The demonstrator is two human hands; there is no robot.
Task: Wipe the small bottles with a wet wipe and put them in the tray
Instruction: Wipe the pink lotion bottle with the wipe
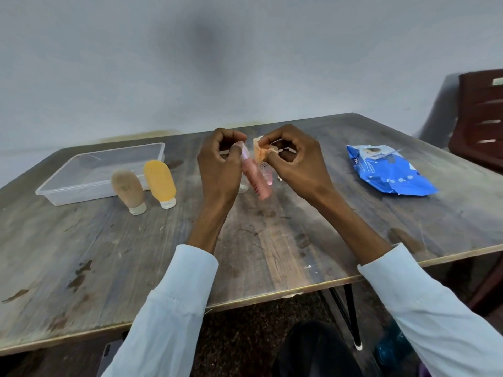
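Observation:
My left hand [220, 164] grips a slim pink bottle [257, 183] near its top, tilted above the table's middle. My right hand [294, 161] pinches a crumpled, orange-stained wet wipe [260, 151] right beside the bottle's upper end. Behind the pink bottle a small clear bottle with pink liquid [268, 176] stands on the table, mostly hidden. A brown squeeze bottle [128, 190] and a yellow squeeze bottle [160, 182] stand cap-down in front of the clear plastic tray [68, 190] at the left; the tray holds nothing.
A blue wet-wipe pack [389, 170] lies on the right side of the worn wooden table [258, 254]. A dark red chair [481, 118] stands at the far right. The wall runs close behind the table.

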